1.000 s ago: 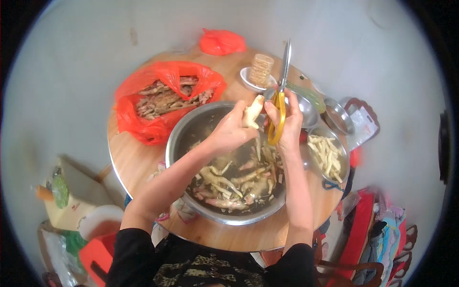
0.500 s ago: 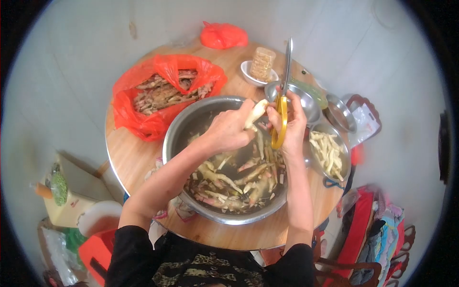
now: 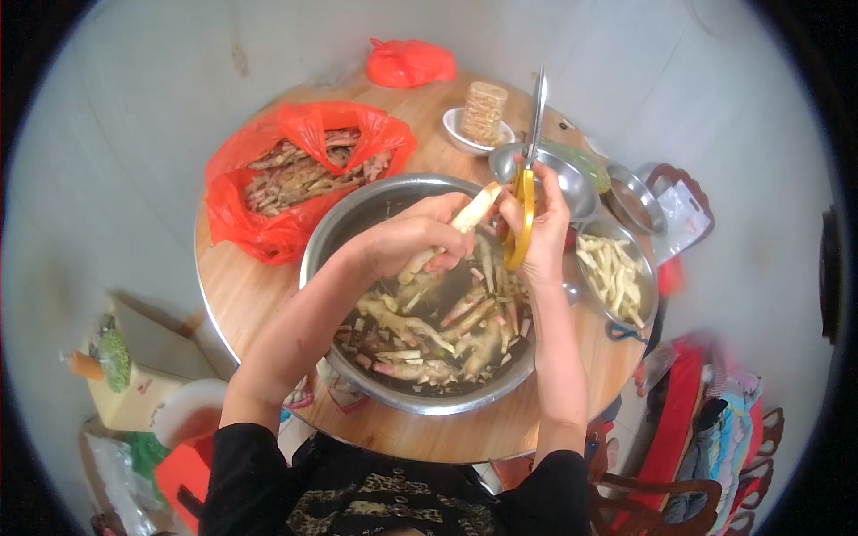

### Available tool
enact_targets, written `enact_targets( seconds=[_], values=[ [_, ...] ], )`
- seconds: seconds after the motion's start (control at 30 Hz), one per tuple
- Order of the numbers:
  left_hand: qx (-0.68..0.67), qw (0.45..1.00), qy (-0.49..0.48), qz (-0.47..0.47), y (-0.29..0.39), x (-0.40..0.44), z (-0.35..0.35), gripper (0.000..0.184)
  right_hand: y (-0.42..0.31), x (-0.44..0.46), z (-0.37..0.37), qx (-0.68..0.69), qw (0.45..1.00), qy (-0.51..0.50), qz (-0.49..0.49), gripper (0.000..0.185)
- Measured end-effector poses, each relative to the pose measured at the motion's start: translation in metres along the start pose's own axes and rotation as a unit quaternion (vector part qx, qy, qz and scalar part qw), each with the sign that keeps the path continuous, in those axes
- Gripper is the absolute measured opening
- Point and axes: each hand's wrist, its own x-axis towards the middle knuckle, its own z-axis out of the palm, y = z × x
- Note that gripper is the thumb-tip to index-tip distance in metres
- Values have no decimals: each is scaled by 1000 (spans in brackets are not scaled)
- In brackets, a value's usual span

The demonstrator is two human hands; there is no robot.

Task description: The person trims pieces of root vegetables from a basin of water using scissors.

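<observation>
My left hand (image 3: 420, 234) is closed round a pale chicken foot (image 3: 476, 207), its leg end pointing up and right, toward my right hand. In my right hand (image 3: 547, 223) is a pair of scissors (image 3: 524, 214) with yellow handles, blades upright and seemingly together. The fingertips of that hand come close to the foot's end; whether they touch it I cannot tell. Below both hands stands a large metal basin (image 3: 429, 406) of cloudy water, with several chicken feet (image 3: 402, 323) and small cut pieces in it.
On the round wooden table (image 3: 259, 308), a red plastic bag (image 3: 234, 223) holds brownish chicken feet. At right, a metal bowl (image 3: 651, 308) contains pale trimmed pieces. Behind are another metal bowl (image 3: 576, 183), a white dish (image 3: 456, 134) with a packaged block (image 3: 484, 113), and a red bundle (image 3: 411, 64).
My left hand has turned and moved slightly down and left, showing more of the chicken foot. The scissors stay upright in my right hand, almost in the same place.
</observation>
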Motion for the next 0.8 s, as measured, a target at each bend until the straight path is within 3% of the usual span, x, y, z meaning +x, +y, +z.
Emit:
enact_targets(
  seconds=[0.27, 0.37, 0.43, 0.47, 0.53, 0.57, 0.63, 0.8],
  values=[
    [48, 992, -117, -24, 6, -7, -9, 56, 16, -1, -7, -13, 999, -30, 22, 49],
    [49, 989, -123, -63, 10, -8, -11, 43, 2, -6, -8, -64, 997, -34, 36, 54],
    [322, 939, -48, -108, 14, -4, -11, 36, 2, -7, -11, -143, 990, -20, 1, 53],
    [321, 940, -48, -107, 11, -2, -11, 36, 2, -7, -12, -220, 975, -6, -32, 52],
    [404, 911, 80, -10, -2, 4, -16, 34, 5, -10, -18, -280, 959, 11, -52, 53],
    [402, 912, 82, -8, -7, 6, -19, 34, 6, -12, -19, -338, 938, 31, -73, 53],
    [388, 904, 152, 89, -11, 11, -19, 35, 7, -15, -20, -314, 948, 28, -46, 53],
    [414, 880, 208, 102, -19, 12, -11, 35, -5, -16, -5, -159, 987, 31, 14, 53]
  ],
)
